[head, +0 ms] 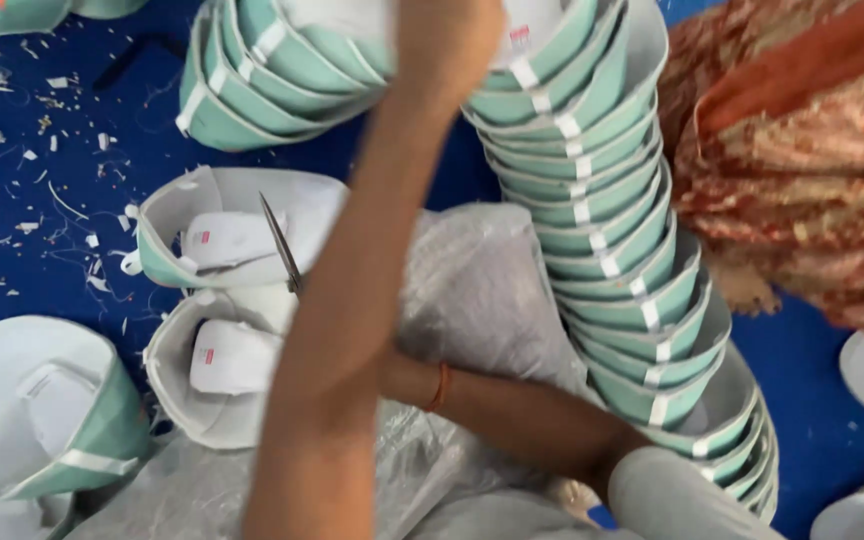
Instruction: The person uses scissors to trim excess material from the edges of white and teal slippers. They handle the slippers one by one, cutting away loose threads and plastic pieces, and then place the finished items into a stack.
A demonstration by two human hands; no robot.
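Observation:
My left hand [447, 40] reaches up to the top of the frame and closes on a teal-and-grey shoe upper [542, 40] at the head of a long nested stack of uppers [632, 290]. My right forearm, with an orange thread at the wrist [439, 385], comes in from the lower right and passes under my left forearm, which hides the right hand. A pair of scissors [277, 240] sticks out from behind that forearm, seemingly held by the hidden hand. The blades point up over a loose grey upper [222, 240].
A second nested stack of uppers [262, 70] lies at top centre, and loose uppers [32, 410] lie at left. A crumpled clear plastic sheet [482, 290] covers the middle. The blue floor [42, 230] is strewn with scraps. Another person's red patterned cloth [802, 170] is at right.

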